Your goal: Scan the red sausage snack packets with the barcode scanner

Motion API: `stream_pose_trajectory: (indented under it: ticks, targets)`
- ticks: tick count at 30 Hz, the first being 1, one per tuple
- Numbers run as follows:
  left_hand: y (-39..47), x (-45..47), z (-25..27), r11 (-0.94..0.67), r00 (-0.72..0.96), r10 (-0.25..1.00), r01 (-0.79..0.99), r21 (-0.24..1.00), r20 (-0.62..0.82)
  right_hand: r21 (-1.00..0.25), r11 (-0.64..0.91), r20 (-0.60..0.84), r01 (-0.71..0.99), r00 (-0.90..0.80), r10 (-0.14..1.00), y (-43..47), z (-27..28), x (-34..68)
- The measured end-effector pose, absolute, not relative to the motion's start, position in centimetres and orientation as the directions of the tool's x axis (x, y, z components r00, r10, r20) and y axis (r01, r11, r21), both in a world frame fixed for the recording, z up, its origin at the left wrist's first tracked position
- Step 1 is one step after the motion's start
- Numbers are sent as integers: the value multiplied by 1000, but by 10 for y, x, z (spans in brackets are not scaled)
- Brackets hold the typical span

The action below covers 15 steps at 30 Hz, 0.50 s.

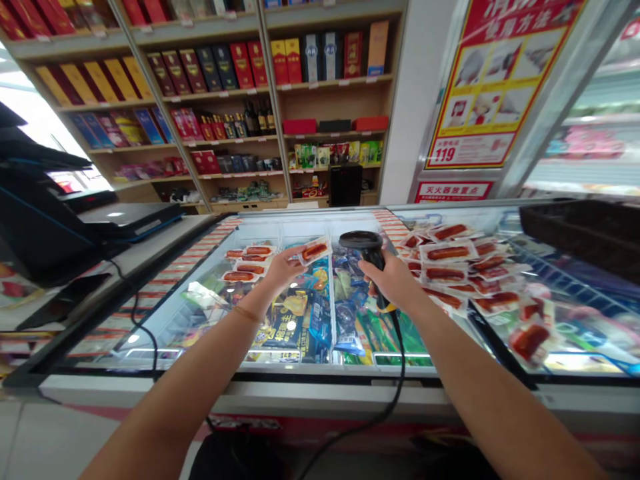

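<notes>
My left hand (284, 268) pinches the edge of a vacuum-packed sausage (315, 251) and holds it up over the freezer's glass lid. Wrapped around the grip of a black barcode scanner (361, 241) is my right hand (393, 277). The scanner's head is just right of the held pack, apart from it, and its cable (400, 360) hangs down in front of the freezer. To the left, several sausage packs (249, 268) lie on the glass. A larger heap of similar packs (447, 255) spreads over the lid at the right.
The chest freezer (230, 390) holds bagged frozen goods under its glass. A dark tray (585, 230) stands at right. At left, a counter carries a black checkout machine (40, 207) with a cable draped over the freezer edge. Shelves (330, 87) of boxes and bottles line the back.
</notes>
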<state>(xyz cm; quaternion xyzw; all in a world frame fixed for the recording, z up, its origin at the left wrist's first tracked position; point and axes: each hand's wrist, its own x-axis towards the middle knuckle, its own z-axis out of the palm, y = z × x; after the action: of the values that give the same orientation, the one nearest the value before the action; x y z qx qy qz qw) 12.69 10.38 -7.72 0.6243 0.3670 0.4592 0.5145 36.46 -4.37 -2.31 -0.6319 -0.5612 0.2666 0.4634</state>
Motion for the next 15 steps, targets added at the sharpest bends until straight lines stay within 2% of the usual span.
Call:
stream_pose_trajectory:
  ticks: [5,9,12,15]
  targets:
    - [97,202,-64,-207,466,858,-71,976,216,-881,14,214,473,373,903,-64,-9,438]
    - [95,282,-58,-192,586,772,-151,970,244,-893,-71,209,444,552,807,-84,-9,495]
    - [92,338,-55,-190,677,674,-226,955,295,-925,-70,194,373,622,758,-97,-13,527]
    - [90,381,-60,-206,756,561,-269,941,339,-923,-78,204,377,652,730,-104,-21,549]
